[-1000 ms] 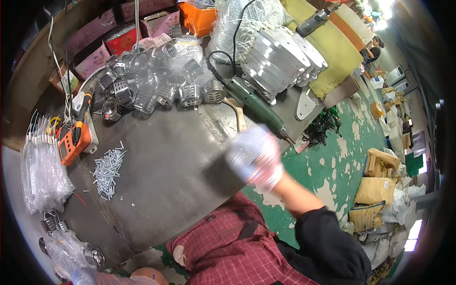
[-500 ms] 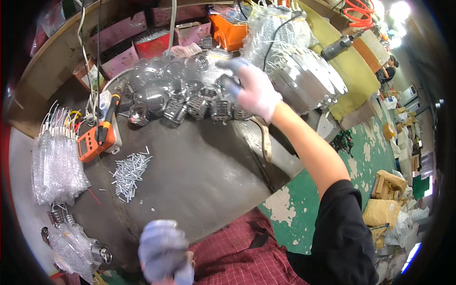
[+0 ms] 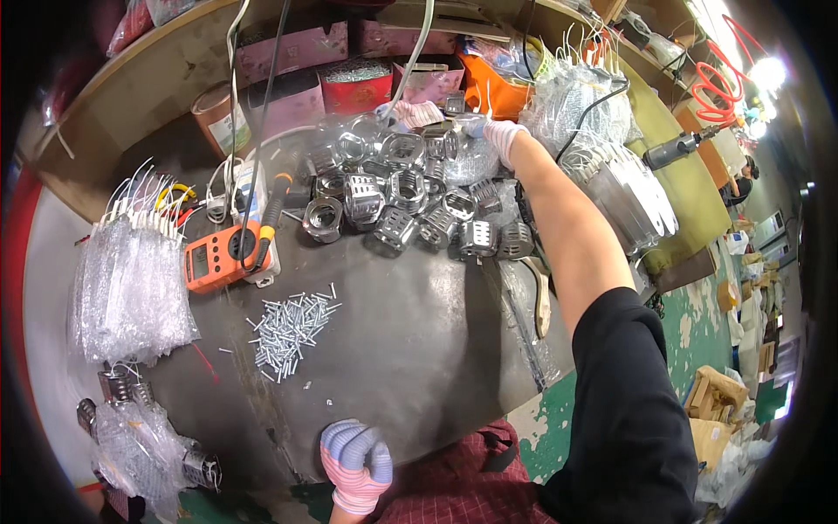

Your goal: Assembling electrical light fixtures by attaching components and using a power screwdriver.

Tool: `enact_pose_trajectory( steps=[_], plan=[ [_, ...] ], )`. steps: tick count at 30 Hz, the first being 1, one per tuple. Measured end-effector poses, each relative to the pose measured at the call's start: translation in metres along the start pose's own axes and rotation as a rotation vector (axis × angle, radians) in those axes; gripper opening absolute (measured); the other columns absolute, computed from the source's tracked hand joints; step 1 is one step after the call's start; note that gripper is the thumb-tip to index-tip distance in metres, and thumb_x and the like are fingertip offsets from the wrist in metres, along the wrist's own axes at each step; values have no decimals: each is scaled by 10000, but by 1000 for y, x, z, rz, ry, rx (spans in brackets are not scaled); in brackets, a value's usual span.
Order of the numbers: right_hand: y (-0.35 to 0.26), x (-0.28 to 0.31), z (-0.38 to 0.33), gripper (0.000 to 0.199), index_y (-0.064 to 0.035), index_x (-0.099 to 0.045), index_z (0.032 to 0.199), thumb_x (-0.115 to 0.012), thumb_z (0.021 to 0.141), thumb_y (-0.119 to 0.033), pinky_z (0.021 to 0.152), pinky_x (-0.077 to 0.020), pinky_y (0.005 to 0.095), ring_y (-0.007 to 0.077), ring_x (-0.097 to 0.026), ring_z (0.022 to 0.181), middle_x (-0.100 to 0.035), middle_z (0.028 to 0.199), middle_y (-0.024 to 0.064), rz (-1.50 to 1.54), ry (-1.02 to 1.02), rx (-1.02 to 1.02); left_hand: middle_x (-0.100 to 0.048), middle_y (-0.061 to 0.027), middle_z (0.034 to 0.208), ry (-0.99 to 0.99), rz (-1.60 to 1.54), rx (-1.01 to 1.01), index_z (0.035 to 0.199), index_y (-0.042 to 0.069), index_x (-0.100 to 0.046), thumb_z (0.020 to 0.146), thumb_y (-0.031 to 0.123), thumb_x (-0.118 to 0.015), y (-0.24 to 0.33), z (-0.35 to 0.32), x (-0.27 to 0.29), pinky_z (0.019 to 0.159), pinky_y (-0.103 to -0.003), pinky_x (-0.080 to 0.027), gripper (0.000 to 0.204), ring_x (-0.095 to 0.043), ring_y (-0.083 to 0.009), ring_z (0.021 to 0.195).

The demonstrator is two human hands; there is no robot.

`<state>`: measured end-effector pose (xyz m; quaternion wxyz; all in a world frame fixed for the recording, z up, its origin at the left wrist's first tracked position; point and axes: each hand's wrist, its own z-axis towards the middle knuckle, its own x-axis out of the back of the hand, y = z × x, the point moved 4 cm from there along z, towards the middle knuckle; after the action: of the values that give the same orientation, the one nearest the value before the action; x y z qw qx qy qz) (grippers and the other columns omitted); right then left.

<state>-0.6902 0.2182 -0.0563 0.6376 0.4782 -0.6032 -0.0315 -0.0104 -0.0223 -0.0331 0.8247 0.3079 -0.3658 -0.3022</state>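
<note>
My right hand [image 3: 502,140], in a striped white and blue glove, reaches to the back of the workbench. It is at a clear bubble-wrapped bundle [image 3: 474,163], behind a heap of slotted metal housings [image 3: 393,229]. Its fingers are partly hidden, so any grip on the bundle does not show. My left hand [image 3: 356,463], in a pink and blue striped glove, rests at the bench's near edge with its fingers curled in; whatever may be inside is hidden. A pile of small metal pins or screws [image 3: 292,334] lies on the bench beyond it.
An orange meter [image 3: 218,259] lies left of the housings. Bubble-wrapped wired parts [image 3: 131,288] stand at the left edge. Stacked metal plates [image 3: 620,196] are at right, near a power screwdriver [image 3: 672,150]. Pink boxes [image 3: 292,52] line the back. Cables hang over the bench.
My right hand has moved farther back, from above the housings to the bubble-wrapped bundle. My left hand has moved slightly right in the picture. The whole view has shifted.
</note>
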Motion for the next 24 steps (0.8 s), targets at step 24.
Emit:
enact_pose_trajectory(
  steps=[24],
  plan=[
    [-202, 179, -416, 617, 5, -629, 1236, -868, 675, -89, 797, -534, 278, 136, -649, 926, -694, 1102, 64, 2456, 572, -281, -606, -165, 1169, 5, 906, 268, 1226, 93, -666, 861, 244, -690, -24, 22, 39, 946, -484, -435, 396, -554, -365, 1094]
  ],
)
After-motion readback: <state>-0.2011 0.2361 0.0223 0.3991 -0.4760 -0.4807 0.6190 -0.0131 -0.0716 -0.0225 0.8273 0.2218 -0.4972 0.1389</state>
